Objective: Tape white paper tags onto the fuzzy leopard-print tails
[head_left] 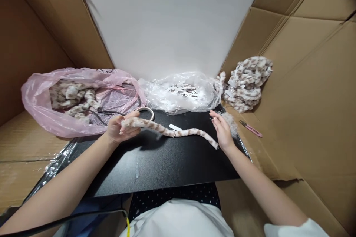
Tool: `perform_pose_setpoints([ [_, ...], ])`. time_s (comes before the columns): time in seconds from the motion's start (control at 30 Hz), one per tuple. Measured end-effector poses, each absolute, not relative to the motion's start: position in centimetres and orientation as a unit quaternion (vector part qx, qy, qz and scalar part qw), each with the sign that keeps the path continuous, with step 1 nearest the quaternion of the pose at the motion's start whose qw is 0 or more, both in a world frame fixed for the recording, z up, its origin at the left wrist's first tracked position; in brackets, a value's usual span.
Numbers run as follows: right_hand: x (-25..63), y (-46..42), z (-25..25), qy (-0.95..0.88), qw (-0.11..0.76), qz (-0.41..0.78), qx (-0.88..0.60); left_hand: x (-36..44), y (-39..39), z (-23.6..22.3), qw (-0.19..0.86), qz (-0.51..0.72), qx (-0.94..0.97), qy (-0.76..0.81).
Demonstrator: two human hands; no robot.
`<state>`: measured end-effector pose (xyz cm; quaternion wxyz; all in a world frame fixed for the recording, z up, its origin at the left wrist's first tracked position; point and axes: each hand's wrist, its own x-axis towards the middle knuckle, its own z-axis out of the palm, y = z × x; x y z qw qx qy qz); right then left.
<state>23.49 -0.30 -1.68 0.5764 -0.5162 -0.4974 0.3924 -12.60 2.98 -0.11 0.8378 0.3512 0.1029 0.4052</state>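
Observation:
My left hand [122,129] is closed on the thicker end of a long, furry, brown-striped strip [158,127] that looks like a plush tail. The strip runs to the right above the black table, its thin end hanging just short of my right hand [221,129]. That hand is open, fingers stretched out, with nothing visible in it. Behind the strip's middle shows a small white tag [175,127], which seems to be attached to it. A roll of tape [147,113] lies beyond my left hand. Close to my right hand is a tuft of loose fluff [230,120].
A pink plastic bag [36,96] with furry pieces stands at left. Behind the black table's [167,163] middle sits a clear bag [158,92] of printed tags. At right are a heap of striped furry strips [247,85] and pink-handled thread snips [251,129]. Cardboard walls [314,81] flank both sides.

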Motion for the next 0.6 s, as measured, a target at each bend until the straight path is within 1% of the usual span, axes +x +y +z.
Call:
perform_pose_setpoints([
  [0.07,20.9,-0.4,-1.0,-0.499,0.582,0.422,-0.484,-12.6,3.0,0.0,0.84,0.401,0.351,0.104],
  [0.2,14.9,1.4,-0.6,-0.471,0.503,0.57,-0.448,-12.8,3.1,-0.1,0.841,0.399,0.348,0.108],
  [0.27,13.5,2.9,-0.9,-0.437,0.485,0.59,-0.475,-13.0,3.1,-0.3,0.838,0.406,0.345,0.119],
  [0.37,14.8,4.3,-1.6,-0.405,0.512,0.547,-0.524,-13.3,3.3,-0.5,0.835,0.405,0.348,0.134],
  [0.5,19.4,3.1,-1.7,-0.376,0.565,0.431,-0.594,-12.8,3.2,-0.3,0.826,0.408,0.358,0.152],
  [0.57,20.4,1.7,-1.1,-0.402,0.575,0.378,-0.604,-12.0,3.2,-0.1,0.822,0.41,0.361,0.159],
  [0.6,20.2,1.0,-0.6,-0.448,0.566,0.357,-0.593,-11.6,3.2,0.0,0.821,0.41,0.362,0.163],
])
